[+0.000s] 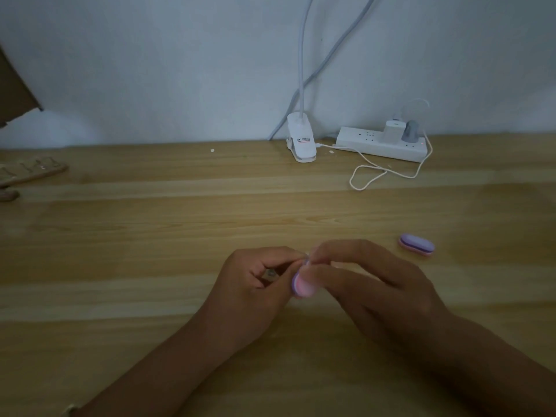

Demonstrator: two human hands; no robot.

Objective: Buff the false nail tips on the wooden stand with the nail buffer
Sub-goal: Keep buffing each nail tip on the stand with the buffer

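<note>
My right hand [370,278] grips a small pink and purple nail buffer [302,285] between thumb and fingers, low in the middle of the wooden table. My left hand [258,275] is curled with its fingertips pinched against the buffer's upper end; something small and pale sits in that pinch, too blurred to name. A second purple and pink buffer [416,244] lies flat on the table to the right. The wooden stand [33,173] with nail tips lies at the far left edge, well away from both hands.
A white clip lamp base [301,141] and a white power strip [382,144] with plugs stand at the back by the wall. A white cable [370,174] loops in front of them. A brown cardboard piece [15,88] hangs at the upper left.
</note>
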